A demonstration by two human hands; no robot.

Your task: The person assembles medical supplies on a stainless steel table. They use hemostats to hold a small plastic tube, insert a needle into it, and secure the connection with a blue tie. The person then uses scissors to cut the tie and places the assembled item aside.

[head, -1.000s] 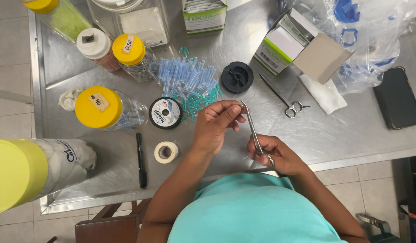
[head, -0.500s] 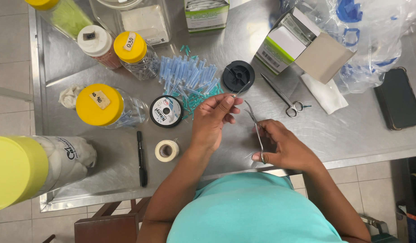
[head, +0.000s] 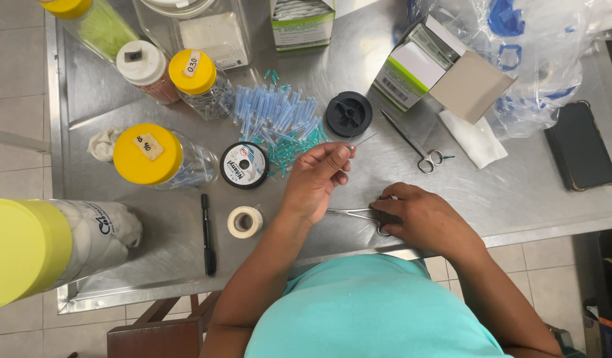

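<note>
My right hand (head: 422,222) rests low on the steel surface (head: 504,192), fingers closed around the ring handles of a needle holder (head: 355,213) that lies flat, its tips pointing left. Just above it, my left hand (head: 316,182) is raised, thumb and fingers pinched on a thin needle (head: 362,140) that sticks out up and to the right. Left of that hand lie a tape roll (head: 245,221) and a black pen (head: 208,233). Farther off sit a thread spool (head: 244,164), a pile of blue and green needle caps (head: 279,119) and a black reel (head: 349,114). Scissors (head: 412,142) lie to the right, below an open box (head: 445,73). Yellow-lidded jars (head: 150,156) stand far left.
</note>
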